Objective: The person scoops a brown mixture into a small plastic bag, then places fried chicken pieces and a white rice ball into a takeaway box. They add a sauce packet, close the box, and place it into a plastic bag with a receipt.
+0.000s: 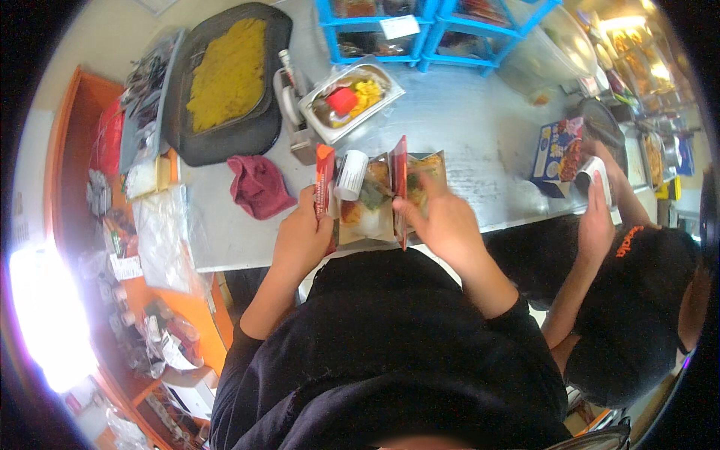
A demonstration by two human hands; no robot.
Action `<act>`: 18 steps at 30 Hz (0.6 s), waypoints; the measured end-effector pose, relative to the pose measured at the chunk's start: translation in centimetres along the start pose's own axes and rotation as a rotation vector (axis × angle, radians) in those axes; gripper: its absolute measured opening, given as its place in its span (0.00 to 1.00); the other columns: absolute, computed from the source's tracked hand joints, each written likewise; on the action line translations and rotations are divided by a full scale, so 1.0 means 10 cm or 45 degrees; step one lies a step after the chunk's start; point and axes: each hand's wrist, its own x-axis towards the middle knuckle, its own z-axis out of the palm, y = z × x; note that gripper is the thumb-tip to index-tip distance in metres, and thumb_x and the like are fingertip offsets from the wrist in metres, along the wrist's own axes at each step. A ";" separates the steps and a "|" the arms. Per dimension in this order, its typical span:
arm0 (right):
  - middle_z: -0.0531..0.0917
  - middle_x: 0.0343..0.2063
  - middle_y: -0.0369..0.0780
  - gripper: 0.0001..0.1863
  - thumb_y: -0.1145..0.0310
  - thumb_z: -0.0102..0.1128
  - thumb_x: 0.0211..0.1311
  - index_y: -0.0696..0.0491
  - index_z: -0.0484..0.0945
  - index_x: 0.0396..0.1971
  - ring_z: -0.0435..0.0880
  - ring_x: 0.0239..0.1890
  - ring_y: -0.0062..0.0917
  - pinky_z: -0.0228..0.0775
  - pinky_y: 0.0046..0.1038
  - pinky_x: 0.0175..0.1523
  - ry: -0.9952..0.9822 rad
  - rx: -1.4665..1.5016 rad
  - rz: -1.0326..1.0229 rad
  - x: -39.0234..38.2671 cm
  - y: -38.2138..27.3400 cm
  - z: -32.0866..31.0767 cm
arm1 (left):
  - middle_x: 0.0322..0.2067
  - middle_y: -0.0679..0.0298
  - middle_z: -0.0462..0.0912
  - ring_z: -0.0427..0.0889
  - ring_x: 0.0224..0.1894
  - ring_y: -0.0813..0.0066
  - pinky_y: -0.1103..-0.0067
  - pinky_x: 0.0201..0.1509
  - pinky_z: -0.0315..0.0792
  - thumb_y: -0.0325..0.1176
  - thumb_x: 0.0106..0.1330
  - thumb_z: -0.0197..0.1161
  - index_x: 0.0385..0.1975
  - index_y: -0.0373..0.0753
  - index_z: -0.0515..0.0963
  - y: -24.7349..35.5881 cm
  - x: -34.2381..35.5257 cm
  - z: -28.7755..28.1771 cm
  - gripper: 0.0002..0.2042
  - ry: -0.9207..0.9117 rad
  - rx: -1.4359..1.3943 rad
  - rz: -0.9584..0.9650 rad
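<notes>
Two open food cartons stand side by side in front of me at the table's near edge. My left hand [306, 231] is closed on the red outer wall of the left carton [324, 180]. White rice and other food lie inside it, with a white cylinder bearing a printed label [351, 174] tilted on top. A red upright flap [400, 169] divides it from the right carton [439, 160], which also holds food. My right hand [444, 223] is at that flap, thumb against it and fingers spread over the right carton, somewhat blurred.
A maroon cloth [257, 187], a metal tray of food [379, 124] and a black pan of yellow food [225, 75] lie on the metal table [465, 112]. Blue racks [375, 49] stand behind. At right a co-worker [630, 300] holds a white object beside a blue box [556, 154].
</notes>
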 end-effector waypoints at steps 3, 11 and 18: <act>0.79 0.38 0.51 0.22 0.61 0.65 0.57 0.59 0.73 0.46 0.80 0.43 0.47 0.73 0.45 0.45 0.430 -0.112 -0.499 0.31 -0.23 0.02 | 0.33 0.42 0.81 0.81 0.37 0.40 0.58 0.43 0.73 0.33 0.65 0.53 0.57 0.37 0.63 -0.23 -0.15 -0.04 0.21 0.054 -0.117 -0.035; 0.83 0.38 0.50 0.22 0.68 0.65 0.53 0.58 0.72 0.47 0.82 0.44 0.45 0.74 0.42 0.48 -0.574 -0.566 -0.436 1.21 -0.66 0.65 | 0.34 0.49 0.82 0.84 0.35 0.55 0.68 0.41 0.75 0.35 0.67 0.58 0.59 0.37 0.64 -0.51 -0.27 -0.09 0.22 -0.002 -0.444 -0.109; 0.77 0.32 0.35 0.21 0.76 0.64 0.58 0.51 0.68 0.50 0.79 0.36 0.22 0.71 0.25 0.42 -0.621 0.467 -0.430 0.89 -0.86 0.16 | 0.36 0.58 0.79 0.81 0.37 0.70 0.73 0.39 0.74 0.36 0.69 0.60 0.58 0.36 0.65 -0.56 -0.37 -0.17 0.21 0.406 -0.692 0.140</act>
